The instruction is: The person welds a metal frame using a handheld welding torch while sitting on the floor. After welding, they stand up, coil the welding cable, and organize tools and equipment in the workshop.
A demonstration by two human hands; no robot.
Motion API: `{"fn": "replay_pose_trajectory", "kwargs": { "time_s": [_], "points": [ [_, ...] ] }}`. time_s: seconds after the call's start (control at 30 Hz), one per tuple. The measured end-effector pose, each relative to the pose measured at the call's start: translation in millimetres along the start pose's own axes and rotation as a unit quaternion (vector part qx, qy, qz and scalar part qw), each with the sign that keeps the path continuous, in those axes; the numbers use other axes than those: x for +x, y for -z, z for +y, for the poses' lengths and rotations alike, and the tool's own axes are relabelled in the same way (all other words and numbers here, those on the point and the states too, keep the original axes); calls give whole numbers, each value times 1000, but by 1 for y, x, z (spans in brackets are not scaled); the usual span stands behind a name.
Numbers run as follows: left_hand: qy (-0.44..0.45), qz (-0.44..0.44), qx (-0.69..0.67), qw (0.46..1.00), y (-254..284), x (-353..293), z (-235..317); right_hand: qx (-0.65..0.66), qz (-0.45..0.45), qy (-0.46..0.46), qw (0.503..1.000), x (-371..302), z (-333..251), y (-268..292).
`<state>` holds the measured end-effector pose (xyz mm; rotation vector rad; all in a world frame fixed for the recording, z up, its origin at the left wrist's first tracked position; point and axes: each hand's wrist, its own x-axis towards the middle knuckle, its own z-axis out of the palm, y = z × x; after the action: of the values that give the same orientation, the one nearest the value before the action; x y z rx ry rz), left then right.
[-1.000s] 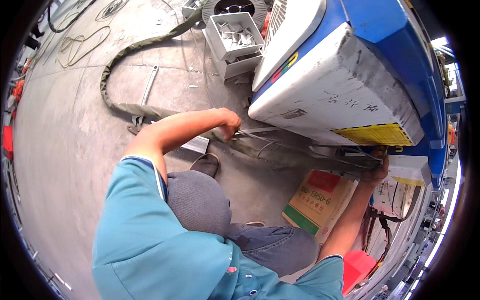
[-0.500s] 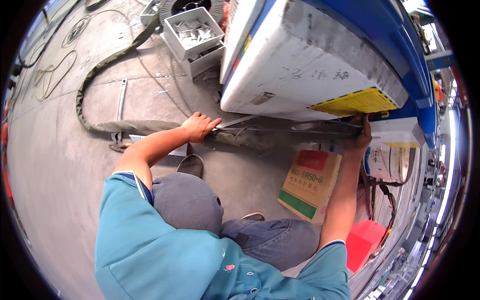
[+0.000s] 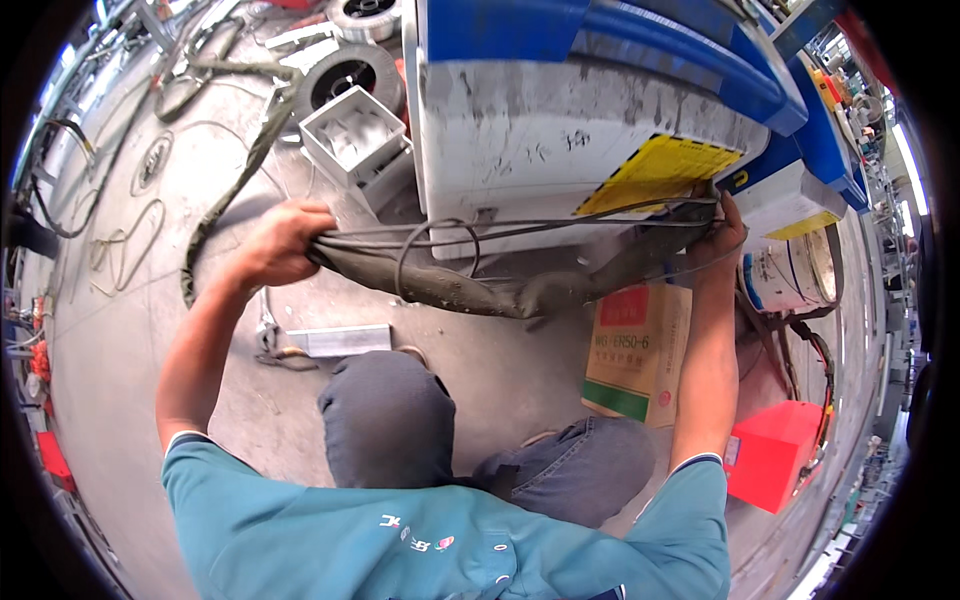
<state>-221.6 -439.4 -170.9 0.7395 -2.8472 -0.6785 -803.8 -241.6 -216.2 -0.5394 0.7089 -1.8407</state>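
Observation:
A thick olive-green sleeved cable bundle point(image 3: 440, 285) hangs in a sagging curve between my two hands, lifted off the floor. Closed round its left part is my left hand point(image 3: 285, 240), with the rest of the sleeve trailing away to the far left. My right hand point(image 3: 725, 232) grips the other part beside the white and blue machine cabinet point(image 3: 500, 150), close to its yellow label. Thin dark cables point(image 3: 560, 218) stretch above the sleeve from hand to hand, and one makes a loop near the middle. Part of what my right fingers hold is hidden.
A cardboard box point(image 3: 635, 350) stands on the floor at right, near a red box point(image 3: 770, 455) and a white bucket point(image 3: 785, 275). Far left are a grey bin of metal pieces point(image 3: 355, 135) and a wire spool point(image 3: 350, 75). A metal bar point(image 3: 340, 340) lies near my knee.
Both hands have raised the cable bundle off the floor. My left hand has moved left and closed round it. The sleeve now sags between my hands, and the view has shifted.

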Motion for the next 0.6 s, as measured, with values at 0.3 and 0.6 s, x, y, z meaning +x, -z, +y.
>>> {"fn": "replay_pose_trajectory", "kwargs": {
  "time_s": [0.3,0.6],
  "points": [
    [-124,179,47,975,174,48,105,56,8,55,997,20,-24,-21],
    [-64,241,-137,959,202,117,119,103,2,162,981,42,-72,-35]
  ]
}}
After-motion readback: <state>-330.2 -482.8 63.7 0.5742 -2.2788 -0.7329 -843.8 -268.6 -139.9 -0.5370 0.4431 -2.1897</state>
